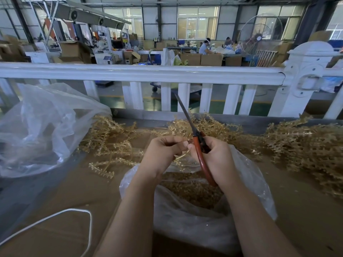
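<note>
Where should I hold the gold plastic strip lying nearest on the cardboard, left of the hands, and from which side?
I would pinch the gold strip from above, at the middle of its stem. It lies flat on the cardboard at the near edge of the pile, and short teeth stick out along both sides.

scissors [196, 140]: 1 | plastic bags [42, 127]: 2 (both clear) | white cord [78, 209]: 1
</note>
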Action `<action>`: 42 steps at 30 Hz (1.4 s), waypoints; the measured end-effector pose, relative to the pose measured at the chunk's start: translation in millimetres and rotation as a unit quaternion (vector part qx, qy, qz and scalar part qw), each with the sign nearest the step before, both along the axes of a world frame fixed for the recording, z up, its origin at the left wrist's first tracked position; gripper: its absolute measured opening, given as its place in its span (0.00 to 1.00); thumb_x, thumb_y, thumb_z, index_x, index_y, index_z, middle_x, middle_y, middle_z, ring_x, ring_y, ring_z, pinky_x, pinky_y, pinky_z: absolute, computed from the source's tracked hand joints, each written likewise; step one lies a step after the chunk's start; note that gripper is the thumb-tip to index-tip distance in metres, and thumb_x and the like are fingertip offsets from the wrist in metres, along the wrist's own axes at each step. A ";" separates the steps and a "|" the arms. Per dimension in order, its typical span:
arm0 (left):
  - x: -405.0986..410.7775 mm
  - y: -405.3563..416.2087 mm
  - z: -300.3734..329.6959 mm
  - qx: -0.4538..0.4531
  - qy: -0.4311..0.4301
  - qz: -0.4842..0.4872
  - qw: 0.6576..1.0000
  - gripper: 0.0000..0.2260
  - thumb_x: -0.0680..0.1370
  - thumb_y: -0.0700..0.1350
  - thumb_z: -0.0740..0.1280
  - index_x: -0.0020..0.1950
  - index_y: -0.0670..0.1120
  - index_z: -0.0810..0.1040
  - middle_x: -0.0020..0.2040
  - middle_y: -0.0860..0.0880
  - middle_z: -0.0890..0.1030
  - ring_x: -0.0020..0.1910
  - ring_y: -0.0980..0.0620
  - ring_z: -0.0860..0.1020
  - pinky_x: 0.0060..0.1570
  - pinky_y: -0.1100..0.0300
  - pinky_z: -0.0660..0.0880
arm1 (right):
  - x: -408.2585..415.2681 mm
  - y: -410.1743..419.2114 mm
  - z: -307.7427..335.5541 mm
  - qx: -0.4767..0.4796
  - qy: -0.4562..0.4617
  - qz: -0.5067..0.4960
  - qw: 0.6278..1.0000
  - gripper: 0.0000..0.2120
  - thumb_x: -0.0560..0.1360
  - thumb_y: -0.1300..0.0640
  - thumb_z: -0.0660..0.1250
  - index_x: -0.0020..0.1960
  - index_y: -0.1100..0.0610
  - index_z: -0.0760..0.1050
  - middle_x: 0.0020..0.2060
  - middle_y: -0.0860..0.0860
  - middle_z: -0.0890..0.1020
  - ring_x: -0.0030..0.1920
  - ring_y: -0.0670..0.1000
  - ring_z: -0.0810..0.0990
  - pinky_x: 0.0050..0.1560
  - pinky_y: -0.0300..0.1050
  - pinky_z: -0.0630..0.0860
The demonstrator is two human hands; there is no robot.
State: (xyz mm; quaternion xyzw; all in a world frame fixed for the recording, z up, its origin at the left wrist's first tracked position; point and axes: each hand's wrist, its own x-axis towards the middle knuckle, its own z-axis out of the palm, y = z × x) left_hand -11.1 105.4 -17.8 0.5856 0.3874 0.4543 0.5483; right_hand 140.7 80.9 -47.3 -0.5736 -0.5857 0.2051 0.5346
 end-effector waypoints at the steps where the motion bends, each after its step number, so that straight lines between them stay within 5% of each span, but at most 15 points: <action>1: 0.0 -0.1 0.5 -0.004 -0.010 0.000 1.000 0.06 0.76 0.37 0.72 0.40 0.45 0.83 0.33 0.52 0.80 0.32 0.59 0.74 0.33 0.70 0.72 | 0.3 0.3 0.1 0.006 0.003 0.001 1.000 0.04 0.73 0.50 0.76 0.43 0.46 0.81 0.39 0.39 0.85 0.40 0.39 0.83 0.38 0.29 0.76; 10: -2.0 -0.1 2.3 -0.024 -0.068 0.004 0.997 0.05 0.78 0.41 0.70 0.41 0.45 0.81 0.36 0.50 0.83 0.34 0.57 0.78 0.35 0.69 0.74 | 1.0 -1.7 2.5 0.020 -0.009 -0.002 1.000 0.08 0.73 0.52 0.75 0.38 0.46 0.78 0.35 0.39 0.83 0.36 0.40 0.82 0.36 0.31 0.73; 13: -2.6 0.5 2.5 -0.009 -0.077 0.021 0.997 0.06 0.78 0.40 0.70 0.41 0.45 0.81 0.37 0.49 0.82 0.35 0.56 0.77 0.37 0.68 0.74 | 0.7 -5.5 4.5 0.024 -0.040 -0.019 0.999 0.10 0.71 0.41 0.74 0.39 0.45 0.77 0.35 0.37 0.82 0.38 0.41 0.81 0.38 0.37 0.74; 17: -6.2 1.3 4.5 0.020 -0.101 0.050 0.993 0.08 0.78 0.37 0.68 0.40 0.45 0.79 0.36 0.48 0.79 0.35 0.54 0.75 0.36 0.67 0.73 | 3.0 -12.6 6.4 0.022 -0.182 -0.048 0.982 0.28 0.63 0.23 0.63 0.46 0.45 0.75 0.35 0.39 0.80 0.38 0.38 0.79 0.35 0.33 0.70; 23: -13.0 2.9 4.8 0.074 -0.112 0.057 0.989 0.14 0.79 0.32 0.63 0.38 0.47 0.79 0.36 0.46 0.76 0.37 0.51 0.73 0.40 0.62 0.69 | 2.0 -12.6 3.1 0.018 -0.251 -0.068 0.965 0.34 0.62 0.20 0.56 0.48 0.48 0.73 0.39 0.39 0.79 0.41 0.43 0.79 0.41 0.41 0.77; 37: -17.8 6.4 0.3 0.101 -0.106 0.026 0.989 0.17 0.76 0.31 0.65 0.35 0.51 0.81 0.34 0.48 0.77 0.35 0.54 0.73 0.37 0.67 0.73 | 4.6 -12.5 1.6 0.065 -0.280 -0.086 0.954 0.27 0.67 0.26 0.65 0.46 0.49 0.77 0.40 0.41 0.84 0.41 0.42 0.82 0.39 0.35 0.77; 42: -17.3 8.2 -0.4 0.097 -0.118 0.010 0.988 0.18 0.77 0.32 0.66 0.33 0.52 0.81 0.33 0.51 0.77 0.35 0.54 0.73 0.39 0.66 0.74 | 4.8 -11.9 1.9 0.062 -0.286 -0.109 0.950 0.30 0.67 0.25 0.64 0.48 0.51 0.79 0.38 0.42 0.84 0.39 0.43 0.83 0.40 0.44 0.81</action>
